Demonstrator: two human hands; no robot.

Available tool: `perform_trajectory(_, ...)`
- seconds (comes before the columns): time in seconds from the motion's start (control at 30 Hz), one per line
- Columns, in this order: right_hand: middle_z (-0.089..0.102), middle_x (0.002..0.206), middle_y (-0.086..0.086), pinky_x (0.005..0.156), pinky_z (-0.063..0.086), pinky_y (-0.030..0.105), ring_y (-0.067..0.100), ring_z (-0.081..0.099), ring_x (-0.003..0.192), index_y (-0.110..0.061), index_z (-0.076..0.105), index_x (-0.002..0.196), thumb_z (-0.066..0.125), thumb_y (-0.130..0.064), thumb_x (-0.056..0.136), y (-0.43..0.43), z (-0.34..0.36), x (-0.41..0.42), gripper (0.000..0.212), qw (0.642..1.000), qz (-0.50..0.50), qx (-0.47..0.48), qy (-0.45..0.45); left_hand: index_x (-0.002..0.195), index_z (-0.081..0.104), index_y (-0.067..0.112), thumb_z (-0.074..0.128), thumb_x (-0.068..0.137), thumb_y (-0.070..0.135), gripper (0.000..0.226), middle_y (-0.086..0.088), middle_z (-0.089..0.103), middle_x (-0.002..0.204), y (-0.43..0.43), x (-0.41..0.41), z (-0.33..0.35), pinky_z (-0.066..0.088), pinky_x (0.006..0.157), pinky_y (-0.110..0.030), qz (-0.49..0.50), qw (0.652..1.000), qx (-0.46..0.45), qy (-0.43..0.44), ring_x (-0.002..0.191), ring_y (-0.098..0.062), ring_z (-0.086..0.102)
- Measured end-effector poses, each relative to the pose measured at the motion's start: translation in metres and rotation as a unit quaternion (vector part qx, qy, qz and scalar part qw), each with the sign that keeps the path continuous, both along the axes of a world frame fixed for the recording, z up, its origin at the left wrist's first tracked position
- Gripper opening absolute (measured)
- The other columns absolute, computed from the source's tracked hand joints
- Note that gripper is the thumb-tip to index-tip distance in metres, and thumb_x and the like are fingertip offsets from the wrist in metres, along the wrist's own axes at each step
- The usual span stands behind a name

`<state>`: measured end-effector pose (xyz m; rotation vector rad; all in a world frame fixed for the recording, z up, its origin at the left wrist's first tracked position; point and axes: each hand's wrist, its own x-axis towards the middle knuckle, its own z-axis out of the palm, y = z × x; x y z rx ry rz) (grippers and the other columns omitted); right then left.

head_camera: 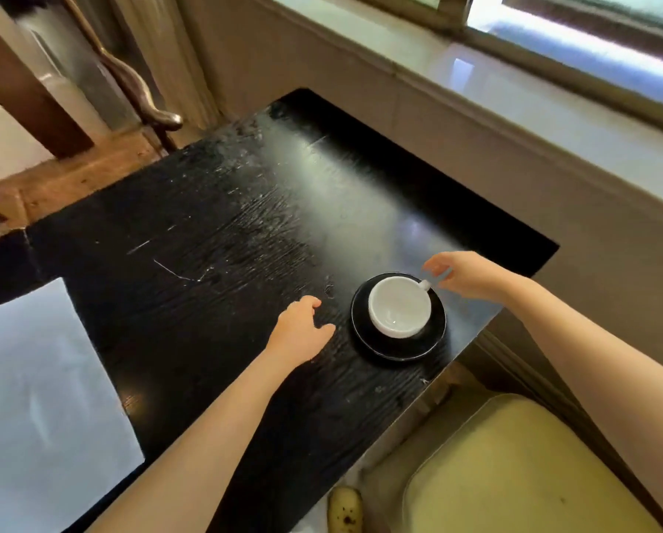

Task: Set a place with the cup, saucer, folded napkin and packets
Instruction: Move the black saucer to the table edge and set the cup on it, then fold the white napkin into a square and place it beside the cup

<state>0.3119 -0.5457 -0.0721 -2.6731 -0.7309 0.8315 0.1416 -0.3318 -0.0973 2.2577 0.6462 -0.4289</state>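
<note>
You had the cup (399,310) seated on the saucer (398,346) near the table's (206,263) right edge, both hands open, right (472,277) by the handle, left (303,332) empty (napkin, packets unseen), so fetching them probably came next.

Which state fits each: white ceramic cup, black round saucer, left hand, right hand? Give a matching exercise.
Things:
1. white ceramic cup
2. black round saucer
3. left hand
4. right hand

States:
a. open, by the cup's handle
b. flat on the black wooden table, under something
c. empty, upright
d. open, beside the saucer

Pairs: 1-c, 2-b, 3-d, 4-a
</note>
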Motion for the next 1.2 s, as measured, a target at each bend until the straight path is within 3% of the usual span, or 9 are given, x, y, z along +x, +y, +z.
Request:
perform_trajectory(0.1, 0.061, 0.121, 0.015, 0.098, 0.041, 0.037, 0.030, 0.056, 0.110, 0.000, 0.060, 0.115, 0.047, -0.003, 0.087, 0.024, 0.022, -0.001, 0.031, 0.997, 0.053, -0.050, -0.034, 0.136, 0.041, 0.015, 0.055, 0.091, 0.030, 0.050, -0.009, 0.049, 0.135, 0.023, -0.007, 0.023, 0.038, 0.098, -0.031, -0.041, 0.998, 0.018, 0.041, 0.121, -0.023, 0.049)
perform_trajectory(0.33, 0.062, 0.124, 0.006, 0.096, 0.040, 0.028, 0.024, 0.056, 0.115, -0.013, 0.056, 0.125, 0.055, -0.016, 0.089, 0.110, 0.061, -0.032, 0.037, 0.988, 0.140, -0.068, -0.006, 0.138, 0.041, 0.015, 0.052, 0.093, 0.031, 0.049, -0.007, 0.047, 0.139, 0.078, -0.044, 0.075, 0.037, 0.099, -0.030, -0.040, 0.995, 0.029, 0.085, 0.124, -0.022, 0.048)
perform_trajectory(0.47, 0.063, 0.116, 0.013, 0.088, 0.050, 0.042, 0.026, 0.059, 0.094, -0.012, 0.055, 0.123, 0.055, -0.015, 0.089, 0.162, 0.070, -0.065, 0.035, 0.976, 0.197, -0.068, 0.054, 0.134, 0.045, 0.016, 0.053, 0.091, 0.033, 0.047, -0.006, 0.050, 0.136, 0.113, -0.086, 0.088, 0.040, 0.097, -0.029, 0.007, 0.995, 0.036, 0.091, 0.121, -0.022, 0.051)
perform_trajectory(0.6, 0.053, 0.081, -0.007, 0.070, 0.047, 0.034, 0.018, 0.052, 0.077, -0.028, 0.056, 0.084, 0.056, -0.017, 0.088, 0.213, 0.071, -0.103, 0.012, 0.969, 0.235, -0.049, 0.065, 0.135, 0.045, 0.014, 0.051, 0.093, 0.033, 0.047, -0.008, 0.049, 0.138, 0.143, -0.140, 0.093, 0.042, 0.099, -0.032, 0.059, 0.992, 0.050, 0.102, 0.123, -0.024, 0.050)
perform_trajectory(0.73, 0.065, 0.112, 0.008, 0.085, 0.052, 0.039, 0.032, 0.062, 0.101, -0.016, 0.058, 0.119, 0.058, -0.021, 0.087, 0.264, 0.064, -0.152, 0.032, 0.957, 0.278, -0.035, 0.080, 0.136, 0.044, 0.014, 0.049, 0.094, 0.033, 0.046, -0.008, 0.046, 0.141, 0.171, -0.203, 0.090, 0.039, 0.102, -0.033, 0.123, 0.985, 0.047, 0.111, 0.126, -0.025, 0.047)
perform_trajectory(0.8, 0.061, 0.122, 0.005, 0.076, 0.051, 0.029, 0.026, 0.061, 0.101, -0.014, 0.052, 0.128, 0.058, -0.023, 0.088, 0.287, 0.060, -0.178, 0.041, 0.948, 0.304, -0.038, 0.090, 0.136, 0.044, 0.016, 0.049, 0.093, 0.035, 0.047, -0.007, 0.045, 0.142, 0.185, -0.235, 0.084, 0.038, 0.103, -0.033, 0.158, 0.979, 0.036, 0.124, 0.127, -0.024, 0.046)
perform_trajectory(0.93, 0.056, 0.128, 0.002, 0.080, 0.045, 0.024, 0.016, 0.054, 0.095, -0.016, 0.049, 0.132, 0.055, -0.024, 0.090, 0.328, 0.041, -0.229, 0.043, 0.931, 0.347, -0.054, 0.103, 0.137, 0.042, 0.016, 0.051, 0.092, 0.036, 0.051, -0.006, 0.044, 0.142, 0.209, -0.293, 0.066, 0.037, 0.103, -0.030, 0.200, 0.970, 0.013, 0.140, 0.127, -0.022, 0.045)
perform_trajectory(1.03, 0.054, 0.133, 0.006, 0.098, 0.043, 0.030, 0.023, 0.053, 0.116, -0.012, 0.049, 0.132, 0.055, -0.025, 0.090, 0.350, 0.015, -0.270, 0.044, 0.920, 0.375, -0.069, 0.085, 0.138, 0.040, 0.016, 0.054, 0.090, 0.034, 0.053, -0.007, 0.043, 0.142, 0.222, -0.333, 0.046, 0.038, 0.100, -0.029, 0.223, 0.965, 0.000, 0.141, 0.126, -0.022, 0.046)
perform_trajectory(1.2, 0.047, 0.136, 0.007, 0.103, 0.039, 0.037, 0.025, 0.043, 0.125, -0.015, 0.041, 0.136, 0.060, -0.041, 0.085, 0.358, -0.034, -0.340, 0.061, 0.901, 0.424, -0.077, 0.054, 0.140, 0.035, 0.017, 0.058, 0.086, 0.033, 0.061, -0.008, 0.039, 0.142, 0.223, -0.382, 0.003, 0.041, 0.102, -0.035, 0.227, 0.967, 0.009, 0.119, 0.126, -0.025, 0.043)
